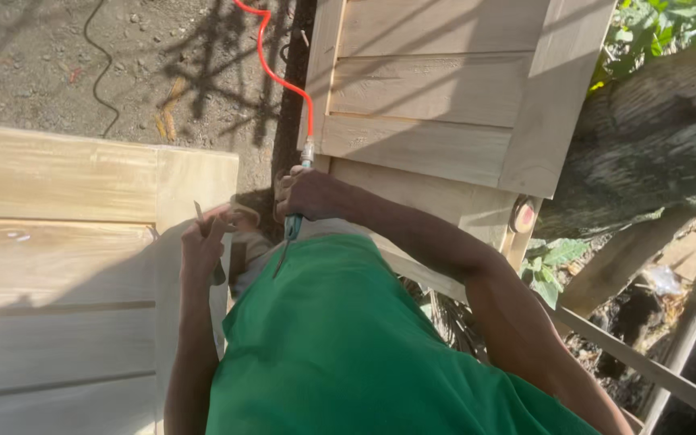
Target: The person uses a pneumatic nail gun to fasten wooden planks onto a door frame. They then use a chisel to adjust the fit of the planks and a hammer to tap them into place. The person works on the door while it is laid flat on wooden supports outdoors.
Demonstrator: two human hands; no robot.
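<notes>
My right hand (309,193) grips a teal-bodied air tool (292,228) that points down toward my green shirt. An orange hose (277,78) runs from the tool's top up across the ground. My left hand (205,239) is raised beside the edge of a pale wooden panel (58,266), and its fingers pinch a thin small piece (199,212). What that piece is cannot be made out. The two hands are about a hand's width apart.
A second slatted wooden panel (437,97) leans upright ahead of me. Gravel ground with a thin black cable (105,72) lies at the upper left. Stacked timber, poles (686,322) and green leaves (670,24) crowd the right side.
</notes>
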